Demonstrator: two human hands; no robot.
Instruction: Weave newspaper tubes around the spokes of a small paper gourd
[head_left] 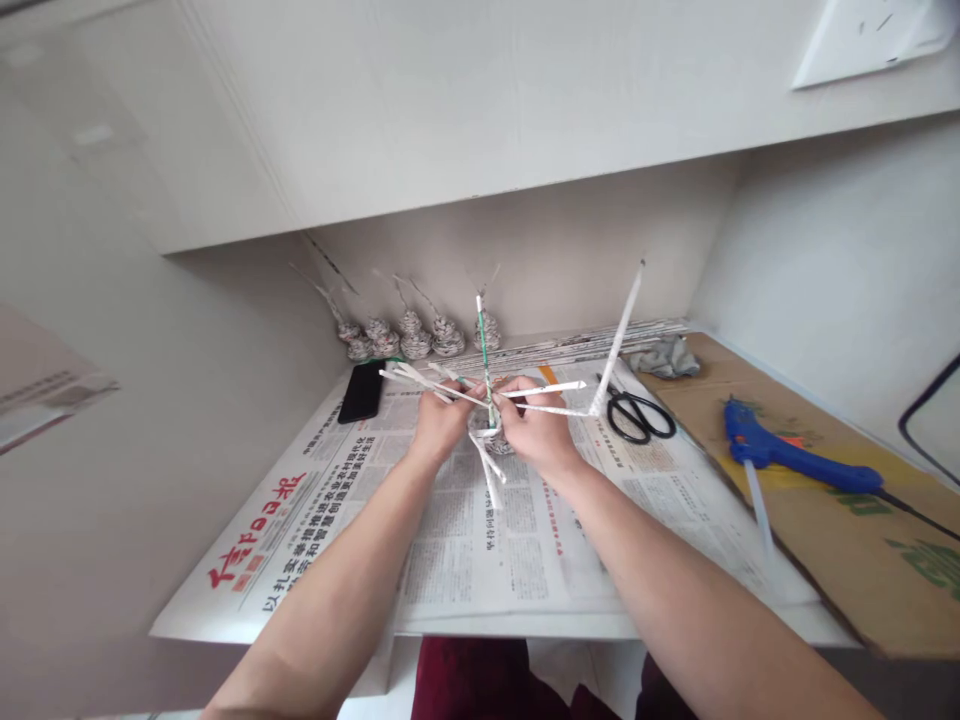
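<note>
A small woven newspaper piece (491,437) stands between my hands, with rolled paper strips sticking out from it to the left, right and front. One green-and-white paper stick (483,345) rises upright from its middle. My left hand (445,415) is closed at the strips on the left side. On the right, my right hand (536,425) pinches the strips close to the centre. A long white paper strip (621,335) runs out past the right hand and bends sharply upward. The fingertips partly hide the top of the woven piece.
Several finished-looking woven gourd shapes (448,337) stand along the back wall, beside a bundle of paper sticks (570,345). A black phone (363,391) lies left. Black-handled scissors (640,416), a grey cloth (666,357) and a blue glue gun (795,455) on cardboard (847,560) lie right.
</note>
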